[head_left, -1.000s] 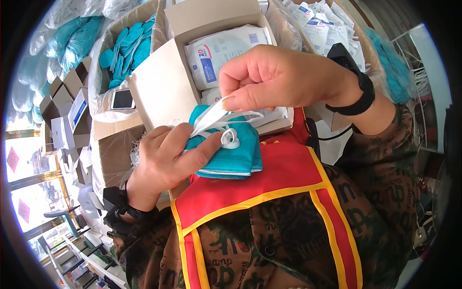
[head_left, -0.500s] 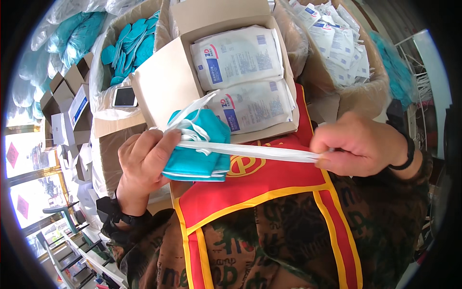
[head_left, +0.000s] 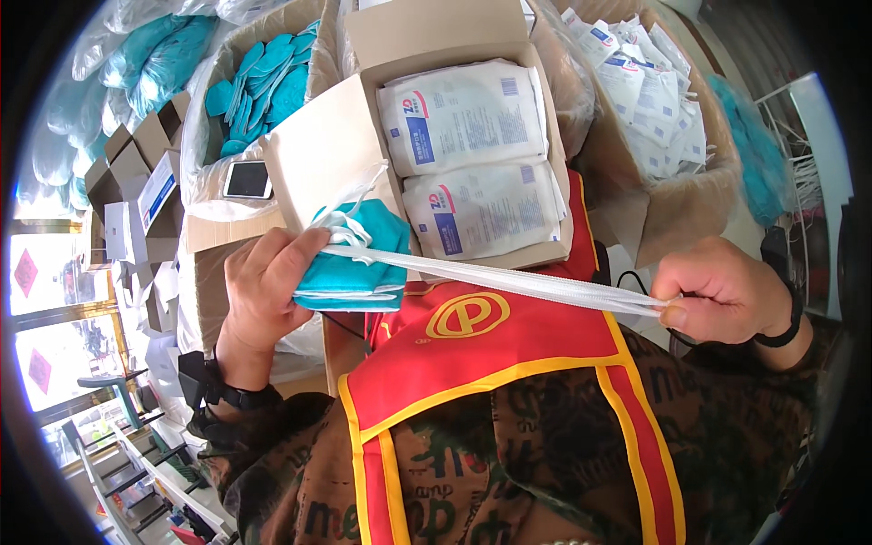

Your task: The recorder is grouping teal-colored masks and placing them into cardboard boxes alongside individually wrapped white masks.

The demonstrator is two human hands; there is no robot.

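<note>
Before open cartons (head_left: 472, 36), left hand (head_left: 263, 291) grips teal mask (head_left: 359, 263); right hand (head_left: 718, 295) pinches its strap (head_left: 509, 280).

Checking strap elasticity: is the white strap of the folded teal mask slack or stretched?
Stretched: the white strap runs taut from the mask in the left hand to the right hand.

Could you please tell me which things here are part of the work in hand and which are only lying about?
In hand:
- left hand gripping the folded teal masks
- right hand pulling the white straps taut

Lying about:
- open box of white packets
- phone
- loose teal masks in box
</note>
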